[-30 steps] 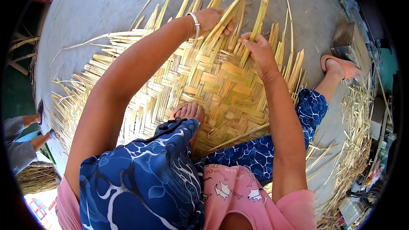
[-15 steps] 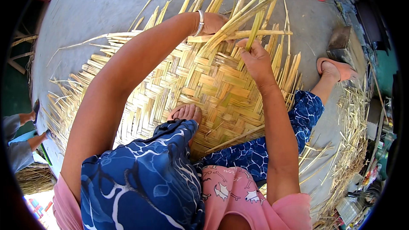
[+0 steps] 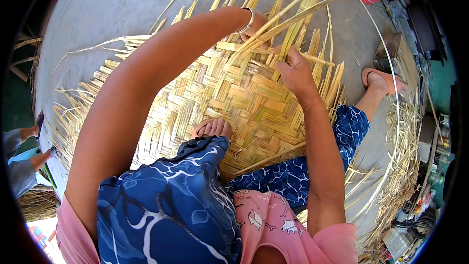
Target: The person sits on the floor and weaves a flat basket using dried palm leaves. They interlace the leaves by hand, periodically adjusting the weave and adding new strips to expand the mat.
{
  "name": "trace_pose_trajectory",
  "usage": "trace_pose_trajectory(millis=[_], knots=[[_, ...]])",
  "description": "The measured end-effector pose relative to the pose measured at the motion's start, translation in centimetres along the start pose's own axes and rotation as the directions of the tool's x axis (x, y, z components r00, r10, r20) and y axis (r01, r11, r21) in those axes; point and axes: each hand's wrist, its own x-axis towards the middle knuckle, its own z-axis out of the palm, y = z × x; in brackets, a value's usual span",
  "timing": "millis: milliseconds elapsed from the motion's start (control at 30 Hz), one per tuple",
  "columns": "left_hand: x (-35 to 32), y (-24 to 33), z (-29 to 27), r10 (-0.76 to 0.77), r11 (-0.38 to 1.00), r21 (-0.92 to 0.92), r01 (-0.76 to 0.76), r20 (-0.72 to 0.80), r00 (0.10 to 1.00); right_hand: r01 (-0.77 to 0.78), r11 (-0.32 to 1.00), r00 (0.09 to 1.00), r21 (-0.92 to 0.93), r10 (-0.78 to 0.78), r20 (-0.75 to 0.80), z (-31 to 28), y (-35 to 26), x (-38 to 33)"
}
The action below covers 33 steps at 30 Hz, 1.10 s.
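Nearest, two knees in blue patterned trousers are folding over the mat, and one bare foot is resting on its woven middle. A second foot in a pink sandal is lying on the grey floor at the right. The mat is spreading on this floor in front of the person. Its centre is already plaited tightly, while loose strips are sticking out on every side, so I judge the weaving is well advanced but the far edge is not finished. Farther, the right hand is closing its fingers around a few upright strips. The left hand, with one bracelet at the wrist, is mostly hidden behind the strips; it is probably gripping a bundle of them, but I cannot tell surely.
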Motion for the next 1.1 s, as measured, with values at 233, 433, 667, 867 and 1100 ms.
trace_pose_trajectory(millis=[233,433,667,867,1100], knots=[[1.0,-0.4,1.3,-0.030,0.998,0.062,0.034,-0.065,0.997,0.028,0.993,0.999,-0.117,-0.022,0.047,-0.2,-0.7,0.3],[0.9,-0.1,2.1,0.089,0.948,0.306,-0.085,0.003,0.996,0.110,0.906,0.993,-0.409,-0.080,0.091,-0.5,-2.3,0.4],[-2.8,-1.0,2.5,-0.117,0.772,-0.619,-0.143,-0.360,0.926,0.106,0.946,0.993,-0.305,-0.118,-0.021,-3.3,3.5,2.6],[-7.1,-6.2,9.6,-0.024,0.984,-0.077,-0.162,-0.952,0.305,0.114,0.800,0.993,-0.589,-0.115,0.036,-3.9,6.1,0.8],[-6.9,-5.0,15.0,0.244,0.862,0.430,0.269,-0.817,0.523,-0.052,0.799,0.977,-0.599,0.164,0.135,-4.1,4.1,3.5]])
